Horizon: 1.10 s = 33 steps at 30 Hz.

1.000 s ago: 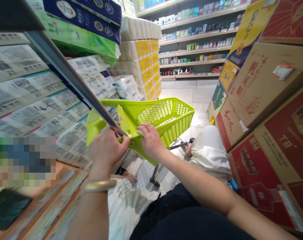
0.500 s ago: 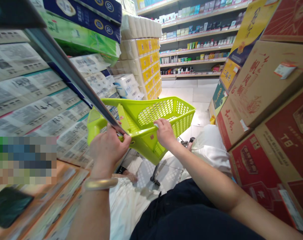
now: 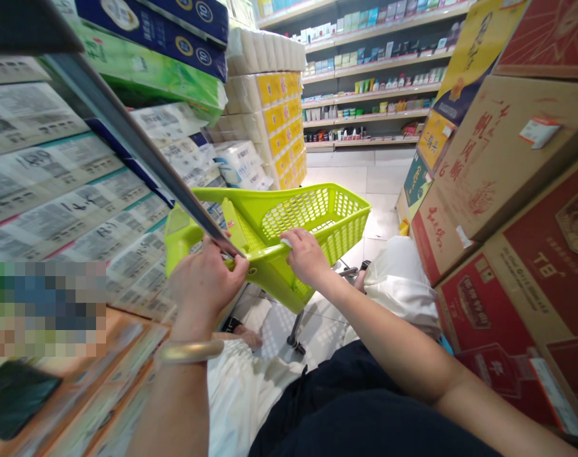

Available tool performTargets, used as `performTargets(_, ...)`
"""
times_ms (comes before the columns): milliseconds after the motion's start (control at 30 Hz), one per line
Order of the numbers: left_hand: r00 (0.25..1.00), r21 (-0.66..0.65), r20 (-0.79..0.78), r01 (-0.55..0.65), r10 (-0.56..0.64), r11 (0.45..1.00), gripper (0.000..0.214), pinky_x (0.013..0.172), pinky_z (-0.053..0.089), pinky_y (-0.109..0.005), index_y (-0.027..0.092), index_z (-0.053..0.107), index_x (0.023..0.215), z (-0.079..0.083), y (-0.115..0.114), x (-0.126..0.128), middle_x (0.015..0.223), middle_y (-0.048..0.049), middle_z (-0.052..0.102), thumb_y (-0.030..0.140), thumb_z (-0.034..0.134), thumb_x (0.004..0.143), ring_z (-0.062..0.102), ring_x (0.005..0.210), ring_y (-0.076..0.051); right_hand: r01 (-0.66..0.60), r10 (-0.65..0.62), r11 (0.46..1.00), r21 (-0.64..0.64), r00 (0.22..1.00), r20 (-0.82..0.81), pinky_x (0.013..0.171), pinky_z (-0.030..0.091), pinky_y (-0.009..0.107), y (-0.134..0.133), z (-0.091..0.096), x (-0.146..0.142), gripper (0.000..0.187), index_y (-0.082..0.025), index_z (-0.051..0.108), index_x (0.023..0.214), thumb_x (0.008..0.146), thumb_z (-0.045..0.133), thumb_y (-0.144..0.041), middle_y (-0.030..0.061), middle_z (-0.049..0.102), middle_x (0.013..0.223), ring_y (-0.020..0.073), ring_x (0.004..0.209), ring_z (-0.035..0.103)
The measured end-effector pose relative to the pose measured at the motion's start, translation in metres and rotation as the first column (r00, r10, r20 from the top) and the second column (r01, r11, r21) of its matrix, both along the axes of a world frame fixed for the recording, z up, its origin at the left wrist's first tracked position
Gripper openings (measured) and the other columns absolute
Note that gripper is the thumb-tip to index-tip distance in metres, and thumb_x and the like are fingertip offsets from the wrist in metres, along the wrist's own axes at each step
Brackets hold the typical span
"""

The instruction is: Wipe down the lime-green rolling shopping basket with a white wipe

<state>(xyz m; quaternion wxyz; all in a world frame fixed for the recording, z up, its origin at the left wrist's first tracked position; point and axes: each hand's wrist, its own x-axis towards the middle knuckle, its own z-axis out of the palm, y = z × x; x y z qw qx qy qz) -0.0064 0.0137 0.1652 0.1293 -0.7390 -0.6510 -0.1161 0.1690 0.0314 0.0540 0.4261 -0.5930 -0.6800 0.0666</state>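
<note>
A lime-green plastic shopping cart [image 3: 274, 279] with a perforated basket stands in front of me. A grey metal pole [image 3: 141, 143] slants from the upper left down to the cart's near corner, with a dark blurred piece at its top. My left hand [image 3: 206, 276], a gold bangle at its wrist, is closed around the lower end of the pole beside the cart handle. My right hand [image 3: 308, 257] rests on the cart's near side rim, fingers closed. A small white edge [image 3: 286, 242] shows at its fingertips; most of it is hidden, perhaps a tissue or cloth.
Stacked paper packs [image 3: 36, 165] line the left, with yellow-and-white packs [image 3: 279, 130] farther on. Cardboard cartons [image 3: 489, 149] rise close on the right. Shelves of small goods [image 3: 365, 82] stand across the back. A dark flat object [image 3: 20, 397] lies at lower left.
My right hand has slid a little left along the cart rim, toward the handle. My left hand stays on the pole. The view has shifted very slightly.
</note>
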Motion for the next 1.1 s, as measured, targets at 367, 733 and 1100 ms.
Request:
performTargets(367, 1.000, 0.006, -0.013, 0.003, -0.003, 1.000, 0.048, 0.078, 0.049, -0.042, 0.017, 0.055, 0.121, 0.002, -0.002, 0.003, 0.094, -0.0135, 0.073, 0.046, 0.042, 0.085, 0.069, 0.093, -0.036, -0.128, 0.128, 0.988, 0.081, 0.992, -0.003, 0.106, 0.041, 0.036, -0.018, 0.027, -0.049, 0.043, -0.018, 0.061, 0.122, 0.083, 0.050, -0.005, 0.0115, 0.057, 0.127, 0.0219, 0.120, 0.051)
performTargets(733, 1.000, -0.007, -0.025, 0.009, -0.010, 1.000, 0.047, 0.076, 0.049, -0.040, 0.017, 0.054, 0.121, 0.002, -0.002, 0.003, 0.094, -0.0121, 0.073, 0.046, 0.041, 0.086, 0.070, 0.091, -0.033, 0.025, -0.025, 1.000, 0.016, 1.000, -0.012, 0.107, 0.041, 0.039, -0.007, 0.009, -0.020, 0.044, -0.017, 0.063, 0.119, 0.083, 0.044, 0.001, 0.0121, 0.061, 0.122, 0.0221, 0.118, 0.051)
performTargets(1100, 0.999, 0.039, -0.044, 0.009, -0.007, 0.999, 0.050, 0.074, 0.049, -0.040, 0.017, 0.054, 0.123, -0.004, 0.001, -0.002, 0.089, -0.0112, 0.073, 0.046, 0.041, 0.084, 0.071, 0.088, -0.034, -0.100, 0.099, 0.993, 0.065, 0.995, 0.012, 0.105, 0.041, 0.036, -0.012, 0.016, -0.025, 0.042, -0.016, 0.062, 0.122, 0.084, 0.047, -0.003, 0.0111, 0.060, 0.127, 0.0219, 0.118, 0.052)
